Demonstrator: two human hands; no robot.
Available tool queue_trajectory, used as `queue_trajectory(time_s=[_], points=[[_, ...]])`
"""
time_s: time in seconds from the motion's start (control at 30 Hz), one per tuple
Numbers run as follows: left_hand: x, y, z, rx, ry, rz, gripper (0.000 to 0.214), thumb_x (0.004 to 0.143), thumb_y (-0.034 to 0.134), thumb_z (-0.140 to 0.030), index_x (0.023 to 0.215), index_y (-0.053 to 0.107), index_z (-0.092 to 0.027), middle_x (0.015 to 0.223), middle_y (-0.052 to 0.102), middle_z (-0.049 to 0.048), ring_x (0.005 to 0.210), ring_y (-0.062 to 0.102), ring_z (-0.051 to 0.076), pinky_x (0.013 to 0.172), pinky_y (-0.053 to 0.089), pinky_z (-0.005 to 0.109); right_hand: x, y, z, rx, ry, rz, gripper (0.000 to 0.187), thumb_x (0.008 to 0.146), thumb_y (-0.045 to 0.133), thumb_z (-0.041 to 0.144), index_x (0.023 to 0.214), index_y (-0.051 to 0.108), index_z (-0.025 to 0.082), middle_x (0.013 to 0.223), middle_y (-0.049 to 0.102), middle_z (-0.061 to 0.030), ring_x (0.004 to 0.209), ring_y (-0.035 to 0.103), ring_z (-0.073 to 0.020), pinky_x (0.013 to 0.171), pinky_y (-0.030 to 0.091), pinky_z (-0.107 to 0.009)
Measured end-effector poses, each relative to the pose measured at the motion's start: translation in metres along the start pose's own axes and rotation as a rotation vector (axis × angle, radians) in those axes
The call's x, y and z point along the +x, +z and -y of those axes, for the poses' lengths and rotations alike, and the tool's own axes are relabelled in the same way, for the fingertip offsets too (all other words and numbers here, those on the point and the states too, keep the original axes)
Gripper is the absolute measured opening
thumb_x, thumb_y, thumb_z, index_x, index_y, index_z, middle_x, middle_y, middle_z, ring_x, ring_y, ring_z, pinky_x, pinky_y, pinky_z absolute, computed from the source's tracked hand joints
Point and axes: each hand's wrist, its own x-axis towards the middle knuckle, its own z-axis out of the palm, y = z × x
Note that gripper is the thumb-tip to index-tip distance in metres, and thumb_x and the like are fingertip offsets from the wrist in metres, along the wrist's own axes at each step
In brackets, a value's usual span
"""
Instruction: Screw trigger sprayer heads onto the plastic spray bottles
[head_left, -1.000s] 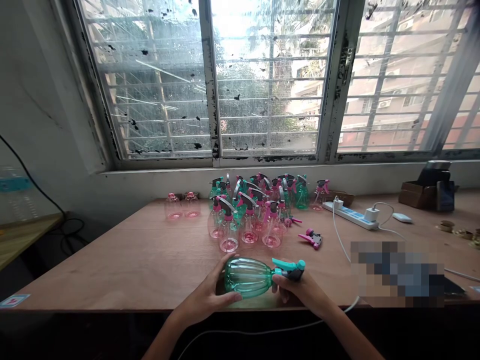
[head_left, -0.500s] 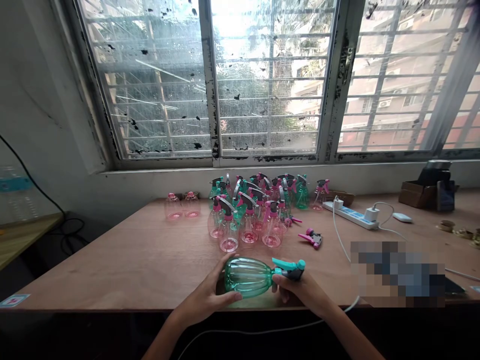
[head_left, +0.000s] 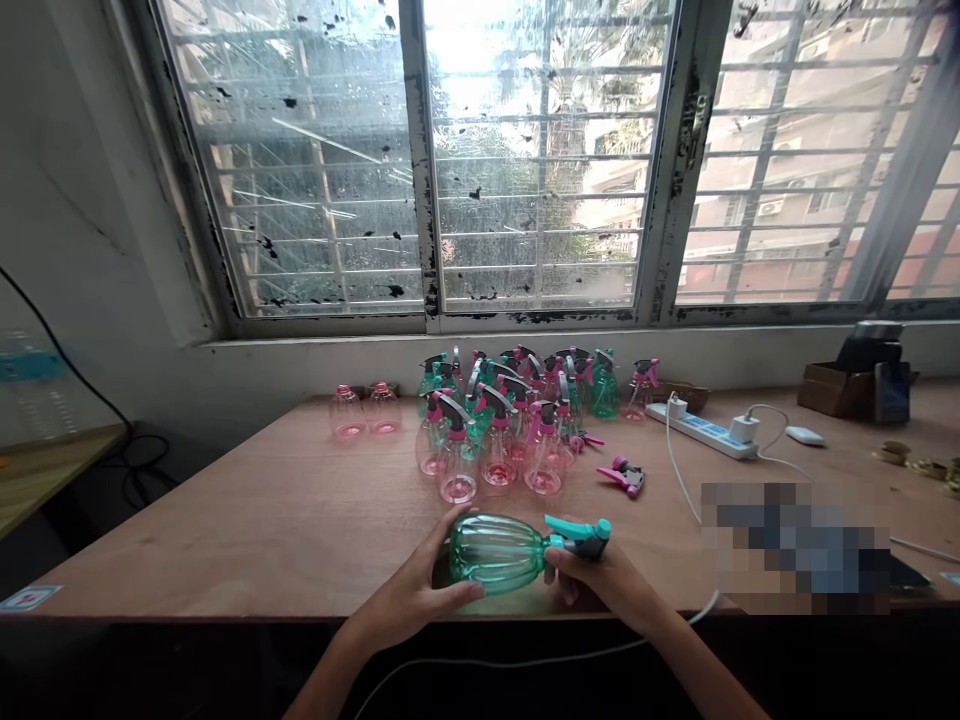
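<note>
A green transparent spray bottle (head_left: 496, 553) lies on its side in the air near the table's front edge, held between both hands. My left hand (head_left: 420, 588) is wrapped round its base end, thumb below and fingers above. At the neck, my right hand (head_left: 592, 580) grips the bottle just under its black and turquoise spray head (head_left: 581, 538). The turquoise trigger faces up and away from me. Some right-hand fingers are hidden behind the neck. Beyond the bottle stands a group of pink and green spray bottles (head_left: 499, 455) with heads on.
Two headless pink bottles (head_left: 347, 415) stand at the back left. A loose pink and black spray head (head_left: 624, 478) lies right of the group. Further right are a white power strip (head_left: 701, 430) with cables, a cardboard box (head_left: 836, 388) and a blurred-out patch. A white cable hangs over the front edge.
</note>
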Motion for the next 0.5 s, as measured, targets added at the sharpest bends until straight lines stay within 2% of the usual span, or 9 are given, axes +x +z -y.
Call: queue_trajectory(time_s=[0.2, 0.5], points=[[0.0001, 0.0, 0.0018, -0.004, -0.012, 0.001, 0.094, 0.089, 0.074, -0.041, 0.161, 0.013, -0.034, 0.167, 0.027, 0.0085, 0.148, 0.034, 0.033, 0.123, 0.031, 0.048, 0.0005, -0.0013, -0.0033, 0.013, 0.0, -0.001, 0.055, 0.081, 0.072, 0.063, 0.107, 0.076, 0.015, 0.06, 0.065, 0.0005, 0.056, 0.056, -0.0157, 0.059, 0.049, -0.029], [0.0007, -0.0004, -0.0015, 0.002, -0.006, 0.008, 0.096, 0.088, 0.074, -0.041, 0.161, 0.012, -0.033, 0.166, 0.028, 0.0088, 0.148, 0.034, 0.035, 0.122, 0.031, 0.05, 0.0003, -0.0013, -0.0034, 0.016, 0.005, -0.004, 0.061, 0.082, 0.072, 0.062, 0.119, 0.072, 0.014, 0.06, 0.065, 0.0004, 0.056, 0.057, -0.0164, 0.06, 0.049, -0.031]])
